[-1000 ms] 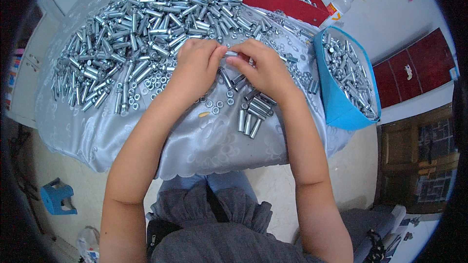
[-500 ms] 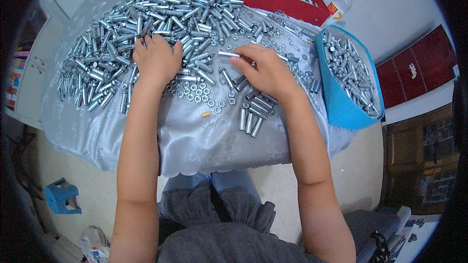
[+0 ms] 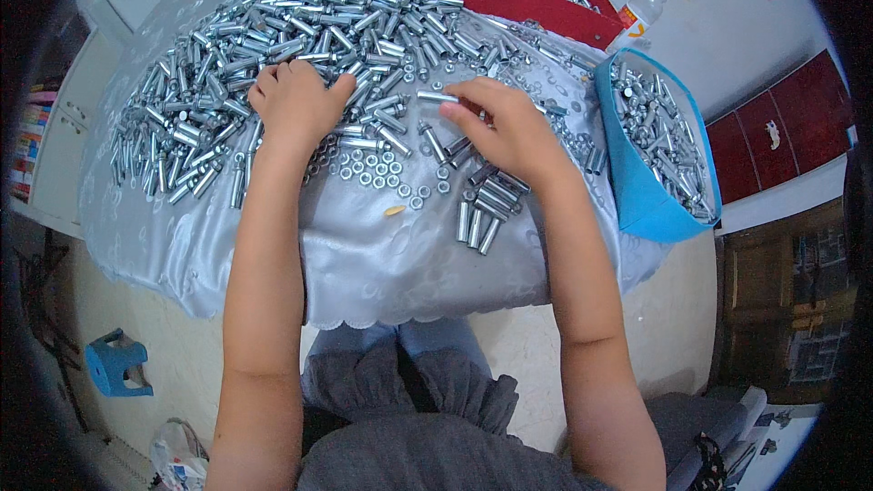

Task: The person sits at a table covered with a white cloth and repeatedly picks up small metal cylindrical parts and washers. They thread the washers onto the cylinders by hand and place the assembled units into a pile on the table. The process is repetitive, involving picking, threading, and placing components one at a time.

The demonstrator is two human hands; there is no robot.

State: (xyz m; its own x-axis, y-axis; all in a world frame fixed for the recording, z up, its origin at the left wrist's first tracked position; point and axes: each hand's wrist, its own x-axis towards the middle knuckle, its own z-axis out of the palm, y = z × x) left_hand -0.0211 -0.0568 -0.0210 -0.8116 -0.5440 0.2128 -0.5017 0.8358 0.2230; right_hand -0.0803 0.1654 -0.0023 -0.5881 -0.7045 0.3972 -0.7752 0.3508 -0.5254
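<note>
A large heap of silver expansion bolts and metal sleeves [image 3: 336,14] covers the far side of the table. My left hand [image 3: 296,102] rests palm down on the heap's near edge, its thumb apart from the bent fingers. The fingertips are partly hidden, and I see nothing held there. My right hand [image 3: 506,127] pinches a shiny metal sleeve [image 3: 436,96] between thumb and fingers, the sleeve pointing left. Below that hand lies a small group of sleeves [image 3: 491,200], several side by side. Loose hex nuts [image 3: 371,166] are scattered between my forearms.
A blue fabric bin [image 3: 641,205] full of bolts stands at the table's right edge. Behind it are a red box [image 3: 536,2] of similar parts and a plastic bottle [image 3: 644,11]. A grey satin cloth [image 3: 409,264] covers the table. A blue stool [image 3: 118,365] stands at lower left.
The whole view has shifted slightly. My left hand has moved a little to the right along the heap's edge, its thumb spread wider. The right hand keeps hold of the sleeve.
</note>
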